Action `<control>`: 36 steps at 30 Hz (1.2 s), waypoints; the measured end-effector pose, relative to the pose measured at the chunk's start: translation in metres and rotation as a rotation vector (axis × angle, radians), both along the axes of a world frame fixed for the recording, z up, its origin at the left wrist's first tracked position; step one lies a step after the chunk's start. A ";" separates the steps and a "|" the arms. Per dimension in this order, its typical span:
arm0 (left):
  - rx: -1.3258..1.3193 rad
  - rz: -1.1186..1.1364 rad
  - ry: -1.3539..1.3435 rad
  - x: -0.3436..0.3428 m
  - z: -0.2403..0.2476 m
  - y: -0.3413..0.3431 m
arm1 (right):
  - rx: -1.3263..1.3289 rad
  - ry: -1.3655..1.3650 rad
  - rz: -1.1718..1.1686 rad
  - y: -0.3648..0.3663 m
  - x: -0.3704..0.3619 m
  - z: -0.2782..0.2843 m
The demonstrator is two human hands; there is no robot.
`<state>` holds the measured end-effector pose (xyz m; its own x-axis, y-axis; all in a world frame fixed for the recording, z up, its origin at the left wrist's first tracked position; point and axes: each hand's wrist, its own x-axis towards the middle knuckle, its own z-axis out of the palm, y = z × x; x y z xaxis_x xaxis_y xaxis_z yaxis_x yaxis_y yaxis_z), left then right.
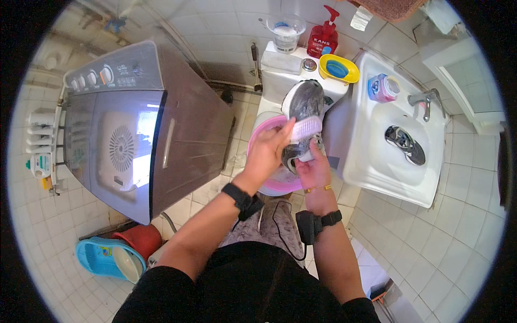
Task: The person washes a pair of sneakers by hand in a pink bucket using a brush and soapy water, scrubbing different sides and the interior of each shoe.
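A dark grey sneaker with a white sole edge [305,100] is held up over a pink basin [257,133], its toe pointing away from me. My left hand [267,151] is closed at the left side of the shoe, its fingertips on a pale lilac scrubbing brush [307,128] that lies across the shoe's upper. My right hand [315,168] grips the shoe near its heel opening, thumb on top. Part of the basin's inside is hidden behind my hands and the shoe. A second dark sneaker [405,145] lies in the white sink [377,180] at the right.
A washing machine [188,113] stands at the left. The toilet tank [272,86] behind the basin bears a red pump bottle [323,39], a clear tub [285,40] and a yellow soap dish [339,69]. A jar [383,88] sits near the faucet [427,101]. Blue basins [99,253] rest at lower left.
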<state>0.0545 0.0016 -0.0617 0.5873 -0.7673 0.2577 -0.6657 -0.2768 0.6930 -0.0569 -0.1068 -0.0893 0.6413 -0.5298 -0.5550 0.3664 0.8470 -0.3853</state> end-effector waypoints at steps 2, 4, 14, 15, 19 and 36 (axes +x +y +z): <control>-0.042 0.054 0.012 0.019 0.007 -0.012 | 0.083 0.067 -0.016 0.003 0.004 0.010; -0.045 0.063 0.037 0.034 0.003 -0.016 | 0.081 0.035 -0.007 0.008 0.008 0.010; 0.023 -0.045 0.222 0.008 -0.029 0.024 | 0.200 0.068 -0.068 -0.004 0.001 -0.014; -0.064 -0.033 0.125 0.016 -0.026 0.010 | 0.229 0.062 -0.062 -0.002 0.001 -0.015; -0.010 -0.039 0.062 0.030 0.015 -0.026 | 0.181 0.086 -0.053 0.001 0.007 -0.003; -0.085 -0.004 0.094 0.041 0.033 -0.052 | 0.141 0.118 0.068 0.006 0.001 0.005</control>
